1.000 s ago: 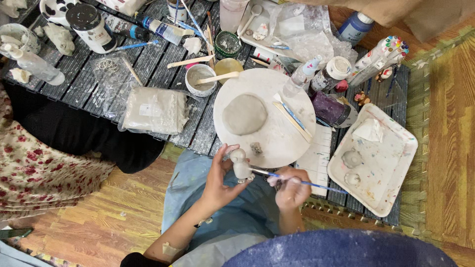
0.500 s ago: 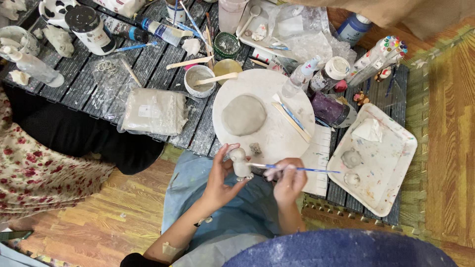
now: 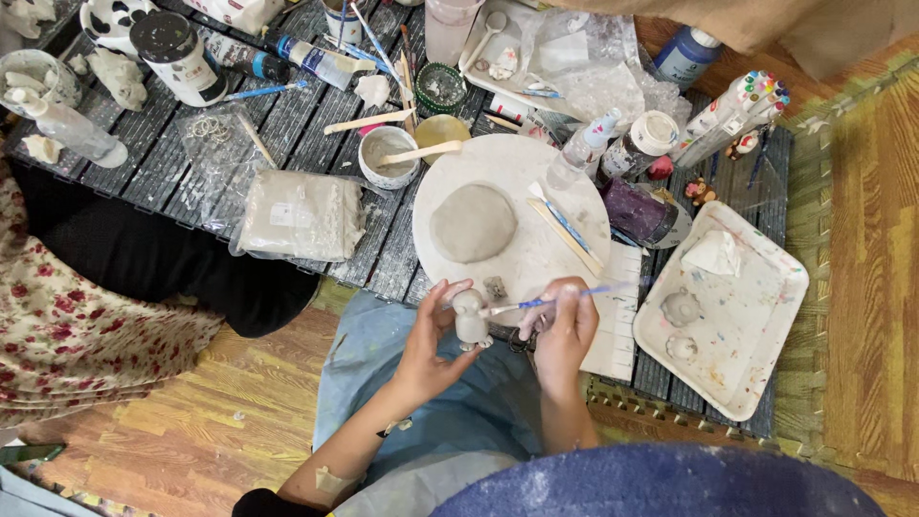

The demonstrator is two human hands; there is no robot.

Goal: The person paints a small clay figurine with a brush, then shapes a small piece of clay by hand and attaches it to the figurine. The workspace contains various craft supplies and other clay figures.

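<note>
Both hands are closed: left hand (image 3: 426,340) grips the upright clay figure (image 3: 470,319), right hand (image 3: 565,330) holds the brush (image 3: 546,303) level, tip at it

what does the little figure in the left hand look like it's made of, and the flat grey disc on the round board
Little figure: probably unfired clay, pale grey, matte, softly rounded.
Flat grey disc: likely the same clay, darker grey, maybe damper, dull with uneven pressed edges.
Round board: unclear, smooth white, faintly smeared.
</note>
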